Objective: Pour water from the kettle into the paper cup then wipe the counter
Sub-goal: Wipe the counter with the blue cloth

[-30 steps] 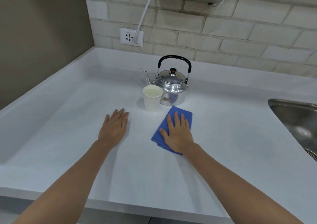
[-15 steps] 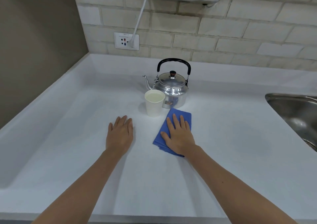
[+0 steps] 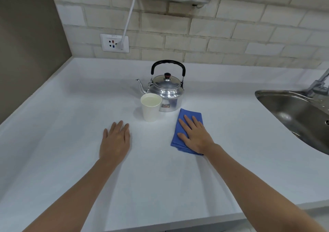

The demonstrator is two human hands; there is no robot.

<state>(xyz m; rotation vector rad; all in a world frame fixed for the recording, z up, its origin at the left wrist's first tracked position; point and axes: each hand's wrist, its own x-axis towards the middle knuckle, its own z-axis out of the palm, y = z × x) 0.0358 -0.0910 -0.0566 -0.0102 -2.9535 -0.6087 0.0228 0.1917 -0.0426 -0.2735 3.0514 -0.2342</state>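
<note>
My right hand (image 3: 195,137) presses flat on the folded blue cloth (image 3: 187,125), grip open, nothing clasped; my left hand (image 3: 115,141) lies flat on the matte white desk (image 3: 71,125). At eleven o'clock from the cloth stands the full, light paper cup (image 3: 151,107), touching the shiny steel kettle (image 3: 166,93). A wide wipe could topple it.

Cup (image 3: 151,107) before kettle (image 3: 166,89), cloth (image 3: 185,125) right.

The right hand (image 3: 195,135) hides much of the blue cloth (image 3: 179,139); the sink (image 3: 293,114) runs off-frame.
</note>
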